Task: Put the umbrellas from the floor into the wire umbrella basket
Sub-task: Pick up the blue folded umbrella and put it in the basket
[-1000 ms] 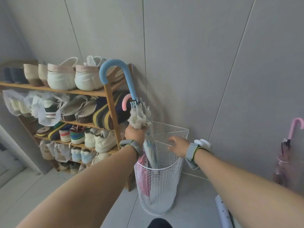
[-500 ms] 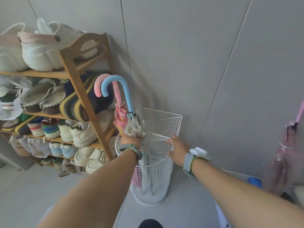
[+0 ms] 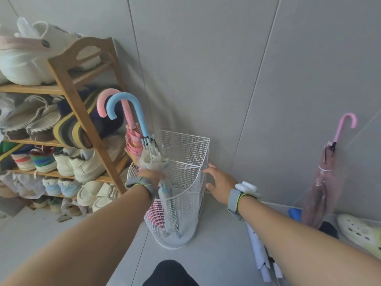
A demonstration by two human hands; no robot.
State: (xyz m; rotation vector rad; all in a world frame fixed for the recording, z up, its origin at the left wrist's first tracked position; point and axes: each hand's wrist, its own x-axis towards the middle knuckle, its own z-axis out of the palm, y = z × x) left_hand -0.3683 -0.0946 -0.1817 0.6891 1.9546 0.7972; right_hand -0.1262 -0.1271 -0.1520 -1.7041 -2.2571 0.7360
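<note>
white wire umbrella basket [image 3: 185,195] against wall, wooden shoe rack [image 3: 82,112] left | holds pink-handled umbrella [image 3: 127,129], blue-handled clear umbrella [image 3: 140,120] | left hand [image 3: 151,175] gripping blue's canopy | right hand [image 3: 220,185] open at rim

Two hands: the left hand [image 3: 151,174] and the right hand [image 3: 219,185]. One wire basket [image 3: 186,195] holds two umbrellas, one with a blue handle [image 3: 132,112] and one with a pink handle [image 3: 103,103]. At three o'clock a third umbrella [image 3: 325,178] leans on the wall; at five o'clock a fourth, white umbrella [image 3: 258,250] lies on the floor. One shoe rack [image 3: 80,104] stands at nine o'clock, and one loose clog [image 3: 360,232] at four o'clock.
</note>
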